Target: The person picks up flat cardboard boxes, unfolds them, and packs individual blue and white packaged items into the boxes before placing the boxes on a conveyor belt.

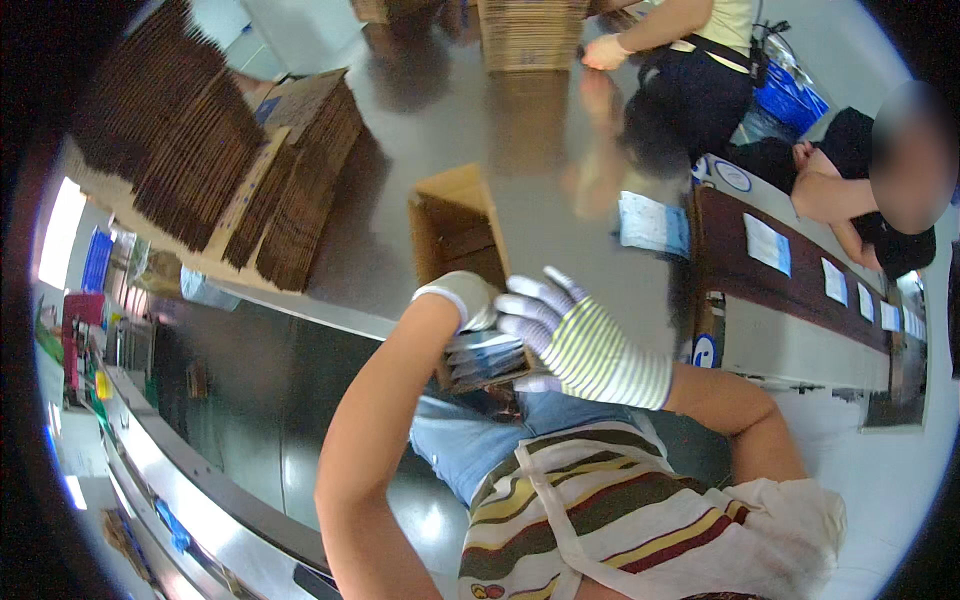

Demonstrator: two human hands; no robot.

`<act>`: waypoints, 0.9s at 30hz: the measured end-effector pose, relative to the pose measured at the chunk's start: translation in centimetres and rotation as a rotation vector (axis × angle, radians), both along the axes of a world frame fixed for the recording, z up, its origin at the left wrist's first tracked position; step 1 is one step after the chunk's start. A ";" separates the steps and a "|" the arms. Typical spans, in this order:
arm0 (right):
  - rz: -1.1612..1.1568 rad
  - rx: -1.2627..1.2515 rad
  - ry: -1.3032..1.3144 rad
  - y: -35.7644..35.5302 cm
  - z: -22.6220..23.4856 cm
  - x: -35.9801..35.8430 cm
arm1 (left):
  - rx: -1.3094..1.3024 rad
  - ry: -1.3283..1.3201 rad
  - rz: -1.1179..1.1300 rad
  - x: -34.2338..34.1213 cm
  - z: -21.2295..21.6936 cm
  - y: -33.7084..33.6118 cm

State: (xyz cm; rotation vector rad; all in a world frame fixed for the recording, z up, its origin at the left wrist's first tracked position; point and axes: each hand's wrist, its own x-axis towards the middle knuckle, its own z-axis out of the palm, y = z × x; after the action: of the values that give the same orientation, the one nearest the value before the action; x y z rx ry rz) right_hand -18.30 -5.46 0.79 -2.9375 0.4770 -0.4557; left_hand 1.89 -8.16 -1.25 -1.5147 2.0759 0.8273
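An open cardboard box stands at the near edge of the metal table, in front of my body. Several flat blue-and-white packets lie in its near end. My left hand, in a white glove, reaches over the box's left side just above the packets; its fingers are hidden. On the box's right side is my right hand, in a white glove with yellow-green stripes. Its fingers are stretched out and apart, and the thumb shows lower down near the box's near corner.
Tall stacks of flattened cartons stand at the left, with another stack at the back. One packet lies on the table beside a dark conveyor belt carrying several more. Two other people work across the table and belt.
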 end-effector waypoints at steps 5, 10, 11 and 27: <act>-0.035 0.012 0.023 0.0 -0.6 1.3 | -0.152 0.189 0.226 0.3 3.1 2.4; -0.064 0.080 -0.093 -0.8 -1.9 1.4 | -0.268 0.256 0.016 0.2 6.0 4.7; -0.055 0.105 -0.105 -0.8 -1.7 1.4 | -0.326 0.204 0.010 -0.1 6.5 5.4; -0.546 0.074 0.415 -21.0 -1.3 -15.6 | -0.572 0.068 -0.050 -1.9 1.9 5.9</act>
State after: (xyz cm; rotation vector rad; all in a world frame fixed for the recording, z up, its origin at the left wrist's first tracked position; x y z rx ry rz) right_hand -33.95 -26.48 -0.52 -2.7915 1.3253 0.1365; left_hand -0.05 -2.29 0.62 -1.7126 2.5284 0.2693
